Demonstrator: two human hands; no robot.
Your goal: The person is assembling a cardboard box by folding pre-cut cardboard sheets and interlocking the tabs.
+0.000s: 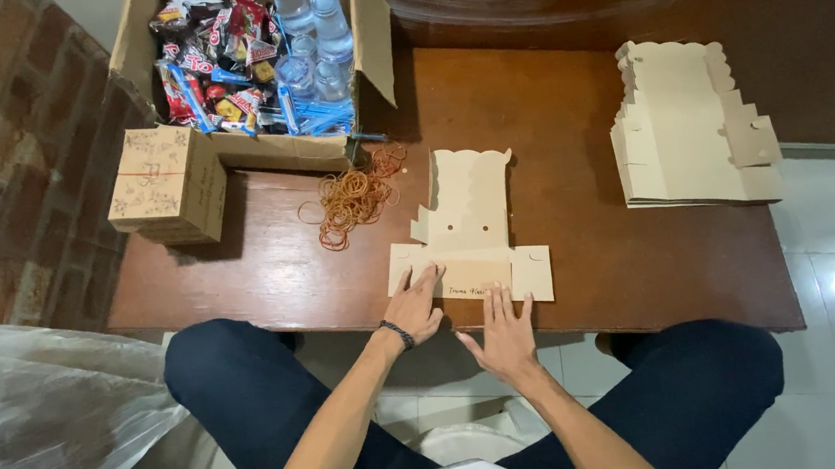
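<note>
**Cardboard goods on a low wooden table, listed left to right**

Brown folded box (167, 185): closed, bound with a red band, standing near the table's left edge, apart from the work.

Open carton (256, 69): stands at the far left corner, filled with wrapped snacks (211, 67) and small water bottles (314, 34); presumably set within arm's reach as stock.

Rubber bands (353, 198): a loose orange heap just in front of the carton, between it and the flat cardboard.

Flat box blank (470, 235): unfolded tan cardboard lying at the near middle of the table (638, 257). Its long axis runs away from the person, scalloped end pointing to the far side, side tabs spread left and right at the near end.

Left hand (413, 309): fingers spread and flat, not gripping, pressing the blank's near left flap, apparently to hold it down along the fold.

Right hand (507, 337): fingers straight and open, tips resting on the blank's near edge, palm over the table's rim.

Stack of blanks (688, 134): same tan cardboard, piled flat at the far right, well apart from the hands.
</note>
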